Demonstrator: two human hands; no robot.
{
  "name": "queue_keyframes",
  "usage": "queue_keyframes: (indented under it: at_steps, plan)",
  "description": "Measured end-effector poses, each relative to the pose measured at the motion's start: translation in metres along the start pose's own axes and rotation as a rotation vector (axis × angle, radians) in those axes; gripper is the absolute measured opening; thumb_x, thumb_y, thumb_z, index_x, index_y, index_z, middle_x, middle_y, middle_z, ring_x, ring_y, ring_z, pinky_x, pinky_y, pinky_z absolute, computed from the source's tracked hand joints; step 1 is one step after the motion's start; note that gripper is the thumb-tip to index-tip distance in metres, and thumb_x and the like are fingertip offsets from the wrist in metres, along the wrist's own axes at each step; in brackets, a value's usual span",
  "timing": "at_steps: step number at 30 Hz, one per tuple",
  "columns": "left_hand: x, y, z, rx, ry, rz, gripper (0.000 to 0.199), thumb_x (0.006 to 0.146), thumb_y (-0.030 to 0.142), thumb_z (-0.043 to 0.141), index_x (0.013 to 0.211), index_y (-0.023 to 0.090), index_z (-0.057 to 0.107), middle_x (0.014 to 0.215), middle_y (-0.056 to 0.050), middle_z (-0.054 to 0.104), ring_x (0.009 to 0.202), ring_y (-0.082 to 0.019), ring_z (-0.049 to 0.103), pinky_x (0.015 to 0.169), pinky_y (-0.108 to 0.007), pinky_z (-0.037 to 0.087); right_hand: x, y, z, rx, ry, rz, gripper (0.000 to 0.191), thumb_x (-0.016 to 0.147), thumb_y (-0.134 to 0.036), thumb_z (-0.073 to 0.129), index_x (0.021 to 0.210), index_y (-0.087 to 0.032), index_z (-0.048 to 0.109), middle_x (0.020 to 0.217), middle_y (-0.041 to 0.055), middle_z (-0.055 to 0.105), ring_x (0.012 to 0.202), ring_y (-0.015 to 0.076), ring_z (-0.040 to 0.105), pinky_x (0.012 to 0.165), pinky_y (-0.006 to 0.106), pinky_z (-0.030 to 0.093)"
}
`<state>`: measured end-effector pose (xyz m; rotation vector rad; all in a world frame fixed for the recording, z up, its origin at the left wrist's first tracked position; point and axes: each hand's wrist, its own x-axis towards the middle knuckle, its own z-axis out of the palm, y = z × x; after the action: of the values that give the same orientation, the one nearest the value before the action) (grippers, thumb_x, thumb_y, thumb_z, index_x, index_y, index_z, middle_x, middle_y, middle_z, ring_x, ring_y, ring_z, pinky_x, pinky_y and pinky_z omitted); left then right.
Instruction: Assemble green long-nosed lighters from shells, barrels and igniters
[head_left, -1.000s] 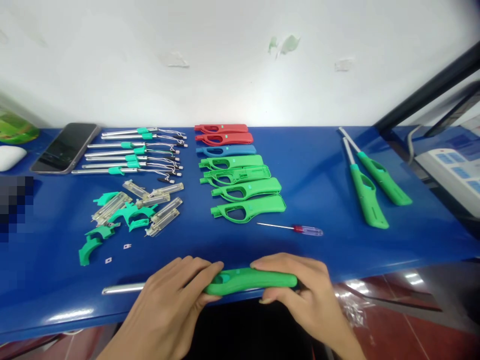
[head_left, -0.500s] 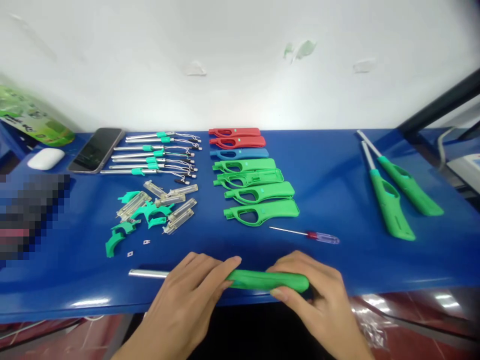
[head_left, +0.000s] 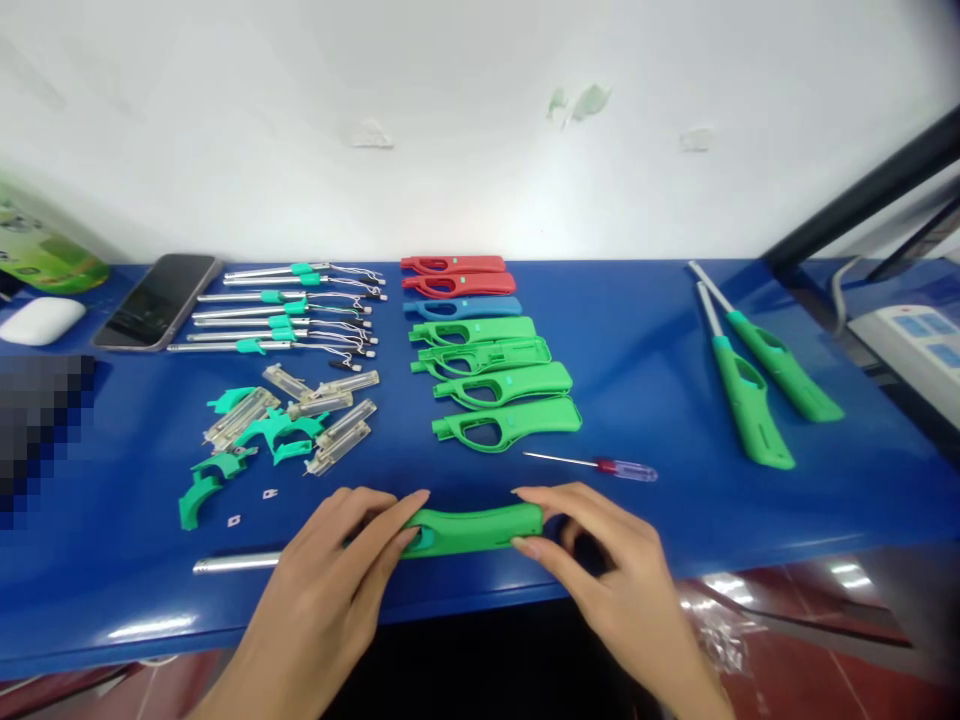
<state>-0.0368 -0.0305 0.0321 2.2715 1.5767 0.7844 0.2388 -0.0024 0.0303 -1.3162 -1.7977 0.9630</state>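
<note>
Between my hands lies a green gas lighter (head_left: 472, 530), its metal tube pointing left over the table's front part. My left hand (head_left: 337, 570) is closed around its front end and covers the trigger area in part. With thumb and fingers, my right hand (head_left: 600, 560) pinches the butt end of the handle. Beyond the lighter rests a screwdriver (head_left: 626, 469) with a clear purple handle. Farther back are green handle shells (head_left: 525, 418), a blue shell (head_left: 495, 308) and red shells (head_left: 480, 285) in a column.
Left of the shells lie metal tubes with wires (head_left: 255, 322), clear fuel tanks (head_left: 341, 435) and teal triggers (head_left: 199, 498). Two green lighters (head_left: 757, 410) lie at right. A phone (head_left: 161, 300), a white case (head_left: 41, 321) and a bottle (head_left: 49, 245) stand or lie at far left.
The lighter has shifted left in view and rolled, so more of its handle's side shows. My right hand has moved from wrapping the handle to pinching its end. The view has turned slightly right.
</note>
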Motion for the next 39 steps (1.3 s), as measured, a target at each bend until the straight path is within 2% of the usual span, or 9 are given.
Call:
queue_keyframes:
  at_steps: [7,11,15,21,24,28,31,34,39]
  plan:
    - [0.000,0.006,0.001,0.031,-0.021,-0.023,0.042,0.111,0.018,0.050,0.150,0.029,0.058,0.119,-0.005,0.068,0.104,-0.016,0.068,0.089,-0.029,0.058,-0.001,-0.002,0.006,-0.087,0.013,-0.017,0.031,0.101,-0.035,0.073,0.132,-0.037,0.075,0.094,-0.0032,0.072,0.063,0.0104,0.063,0.069,0.024,0.060]
    - [0.000,0.010,0.003,0.120,-0.004,0.007,0.037,0.111,0.023,0.050,0.147,0.028,0.059,0.124,-0.007,0.068,0.110,-0.020,0.068,0.093,-0.036,0.059,0.003,-0.003,0.003,-0.123,-0.035,0.015,0.026,0.103,-0.039,0.069,0.128,-0.035,0.077,0.104,0.0004,0.074,0.067,0.0113,0.067,0.065,0.024,0.060]
    - [0.002,0.012,0.005,0.222,-0.004,0.049,0.034,0.111,0.025,0.051,0.143,0.021,0.062,0.121,-0.011,0.068,0.104,-0.024,0.067,0.091,-0.043,0.058,0.008,-0.001,0.004,-0.129,-0.023,0.024,0.026,0.101,-0.043,0.072,0.124,-0.034,0.078,0.100,0.0010,0.073,0.062,0.0107,0.064,0.060,0.022,0.059]
    - [0.006,0.014,0.002,0.252,0.022,0.061,0.038,0.111,0.027,0.051,0.147,0.018,0.060,0.120,-0.011,0.069,0.101,-0.024,0.066,0.087,-0.041,0.056,0.008,0.000,0.006,-0.104,0.108,-0.007,0.017,0.098,-0.041,0.075,0.111,-0.029,0.078,0.089,-0.0001,0.073,0.060,0.0120,0.065,0.054,0.022,0.057]
    - [0.005,0.008,-0.010,0.251,0.114,0.041,0.030,0.110,0.021,0.054,0.138,0.019,0.064,0.115,-0.008,0.069,0.101,-0.022,0.065,0.090,-0.037,0.053,0.004,0.004,-0.004,-0.172,0.192,-0.087,0.011,0.100,-0.035,0.071,0.105,-0.029,0.078,0.086,-0.0010,0.074,0.063,0.0134,0.068,0.062,0.025,0.057]
    - [-0.001,-0.011,-0.033,0.351,0.278,-0.142,0.013,0.108,0.020,0.058,0.114,0.022,0.068,0.104,-0.003,0.071,0.092,-0.018,0.067,0.085,-0.032,0.052,-0.003,0.016,-0.028,-0.353,0.440,-0.025,0.015,0.100,-0.040,0.071,0.098,-0.027,0.078,0.099,0.0039,0.076,0.087,0.0220,0.072,0.083,0.035,0.053]
    - [-0.005,-0.024,-0.042,0.464,0.259,-0.298,0.019,0.108,0.035,0.058,0.116,0.025,0.071,0.102,-0.003,0.072,0.089,-0.022,0.069,0.071,-0.034,0.049,-0.006,0.027,-0.041,-0.410,0.600,0.112,0.027,0.099,-0.050,0.070,0.097,-0.025,0.077,0.099,0.0069,0.075,0.087,0.0261,0.069,0.088,0.042,0.049]
    - [-0.005,-0.029,-0.040,0.482,0.220,-0.337,0.026,0.109,0.039,0.052,0.113,0.024,0.073,0.102,-0.004,0.075,0.089,-0.024,0.071,0.068,-0.034,0.049,-0.006,0.036,-0.045,-0.412,0.605,0.149,0.033,0.098,-0.056,0.069,0.096,-0.024,0.077,0.099,0.0070,0.074,0.087,0.0272,0.068,0.088,0.043,0.047]
    - [0.000,-0.022,-0.032,0.427,0.224,-0.337,0.030,0.110,0.037,0.049,0.107,0.025,0.076,0.102,-0.001,0.077,0.088,-0.019,0.073,0.075,-0.031,0.054,-0.004,0.039,-0.041,-0.505,0.596,0.028,0.031,0.102,-0.051,0.066,0.096,-0.022,0.077,0.097,0.0059,0.073,0.081,0.0228,0.067,0.082,0.039,0.048]
